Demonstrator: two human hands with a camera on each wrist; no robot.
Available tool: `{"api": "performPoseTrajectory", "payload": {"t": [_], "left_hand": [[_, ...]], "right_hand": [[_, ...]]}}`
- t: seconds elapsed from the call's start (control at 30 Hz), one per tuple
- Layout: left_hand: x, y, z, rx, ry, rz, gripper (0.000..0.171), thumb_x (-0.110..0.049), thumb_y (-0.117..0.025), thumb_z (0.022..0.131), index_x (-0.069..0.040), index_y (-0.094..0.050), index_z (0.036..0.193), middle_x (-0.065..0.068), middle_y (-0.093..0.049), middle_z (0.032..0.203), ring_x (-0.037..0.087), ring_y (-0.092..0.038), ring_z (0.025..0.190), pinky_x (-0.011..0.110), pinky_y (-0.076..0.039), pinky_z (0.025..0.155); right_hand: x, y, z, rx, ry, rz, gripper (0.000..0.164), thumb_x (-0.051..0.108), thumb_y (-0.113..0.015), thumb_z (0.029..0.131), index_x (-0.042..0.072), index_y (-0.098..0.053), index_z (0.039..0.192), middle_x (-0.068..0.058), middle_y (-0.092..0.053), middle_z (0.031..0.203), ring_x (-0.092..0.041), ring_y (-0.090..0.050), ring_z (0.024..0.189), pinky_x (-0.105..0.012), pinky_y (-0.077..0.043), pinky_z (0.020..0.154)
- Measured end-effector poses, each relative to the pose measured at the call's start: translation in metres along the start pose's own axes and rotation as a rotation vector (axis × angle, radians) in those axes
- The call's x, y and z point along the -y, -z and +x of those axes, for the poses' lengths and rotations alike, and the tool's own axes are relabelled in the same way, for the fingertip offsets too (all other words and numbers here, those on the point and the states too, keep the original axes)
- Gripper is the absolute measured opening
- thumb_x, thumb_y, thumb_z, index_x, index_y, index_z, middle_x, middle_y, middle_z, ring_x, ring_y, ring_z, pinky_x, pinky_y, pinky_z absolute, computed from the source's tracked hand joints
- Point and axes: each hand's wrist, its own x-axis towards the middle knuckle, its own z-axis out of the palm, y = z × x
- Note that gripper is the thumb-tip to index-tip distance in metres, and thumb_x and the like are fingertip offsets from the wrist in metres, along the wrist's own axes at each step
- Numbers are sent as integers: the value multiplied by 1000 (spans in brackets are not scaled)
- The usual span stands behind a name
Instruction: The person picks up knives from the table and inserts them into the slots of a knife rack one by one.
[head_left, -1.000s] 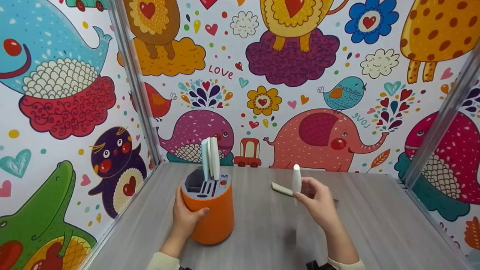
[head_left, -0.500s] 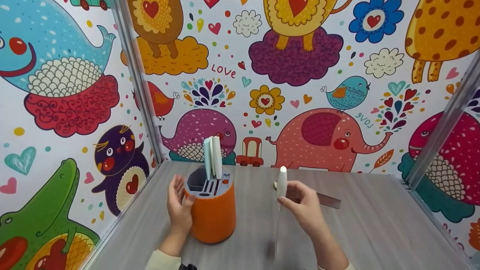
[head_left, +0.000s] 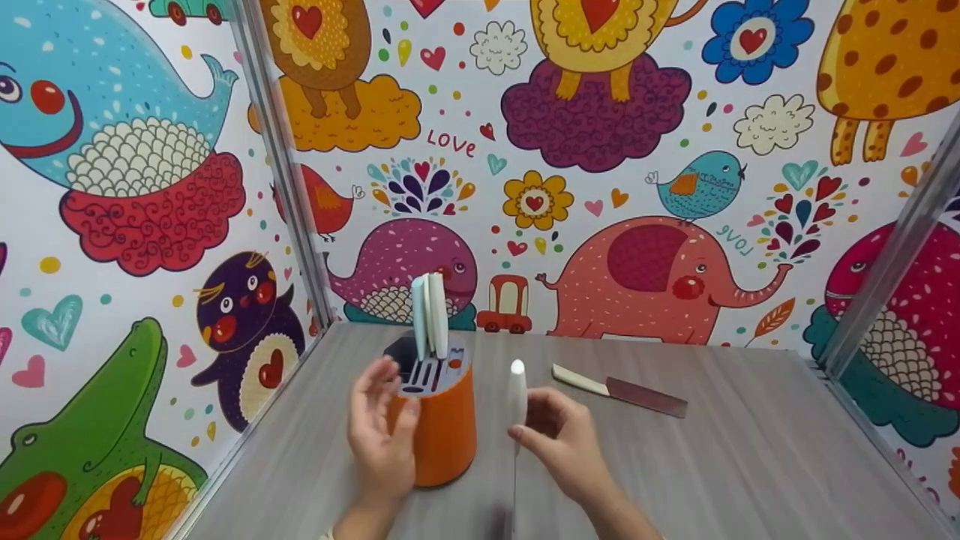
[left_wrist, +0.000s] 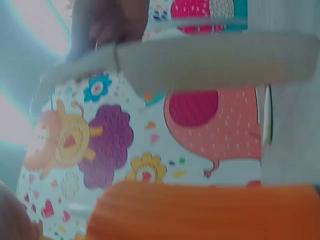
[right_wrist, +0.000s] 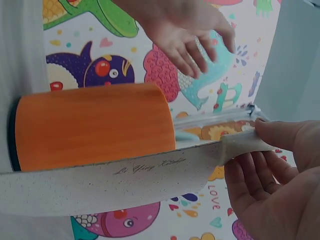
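My right hand (head_left: 566,442) pinches a kitchen knife (head_left: 517,397) by its pale handle, the blade pointing down. In the right wrist view the broad blade (right_wrist: 110,187) bears script lettering and passes in front of the orange knife block (right_wrist: 95,125). That block (head_left: 446,431) stands upright on the table, with several pale-handled knives (head_left: 430,315) in its grey slotted top. My left hand (head_left: 384,435) is at the block's near left side, fingers spread and holding nothing; whether it touches the block is unclear.
A cleaver (head_left: 646,396) with a pale handle lies on the grey wooden table (head_left: 750,450), behind and right of my right hand. Printed cartoon panels with metal corner posts (head_left: 289,165) enclose the table at the back and sides.
My right hand has carried the knife left and nearer, towards the block. My left hand has let go of the block's side and moved right, in front of it. The cleaver is now uncovered.
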Motion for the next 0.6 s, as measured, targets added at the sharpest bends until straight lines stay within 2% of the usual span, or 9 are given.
{"api": "performPoseTrajectory", "payload": {"t": [0.07, 0.2, 0.33, 0.5, 0.6], "left_hand": [[-8, -6, -8, 86, 55, -36, 50, 14, -59, 96, 8, -48, 144, 6, -59, 142, 16, -60, 131, 20, -51, 111], [-20, -14, -20, 278, 234, -59, 53, 8, -63, 97, 2, -46, 147, 18, -56, 148, 19, -63, 131, 24, -54, 109], [-23, -17, -26, 446, 371, -65, 57, -4, -66, 100, -2, -42, 152, 19, -52, 154, 23, -62, 134, 23, -51, 112], [-20, -19, -27, 582, 457, -47, 58, -15, -68, 103, -6, -43, 154, 16, -52, 156, 28, -60, 134, 23, -52, 111], [-19, -20, -28, 629, 459, -27, 56, -19, -68, 103, -6, -45, 152, 15, -54, 152, 28, -61, 132, 24, -54, 109]], "right_hand": [[2, -4, -3, 14, -11, 6, 32, 3, -81, 91, -4, -70, 120, -20, -75, 110, -17, -72, 92, -25, -63, 85], [5, -13, -9, 38, -2, 0, 33, 6, -81, 91, -4, -69, 120, -20, -75, 113, -15, -74, 94, -25, -63, 86], [5, -21, -13, 43, 48, -36, 31, 11, -82, 93, -2, -71, 118, -18, -75, 112, -11, -74, 93, -25, -63, 86], [2, -28, -15, 27, 130, -48, 26, 13, -82, 94, 2, -73, 115, -14, -76, 107, -9, -74, 90, -27, -64, 82], [-2, -31, -15, 16, 205, -53, 22, 10, -82, 93, 4, -73, 113, -12, -76, 104, -9, -74, 89, -29, -65, 81]]}}
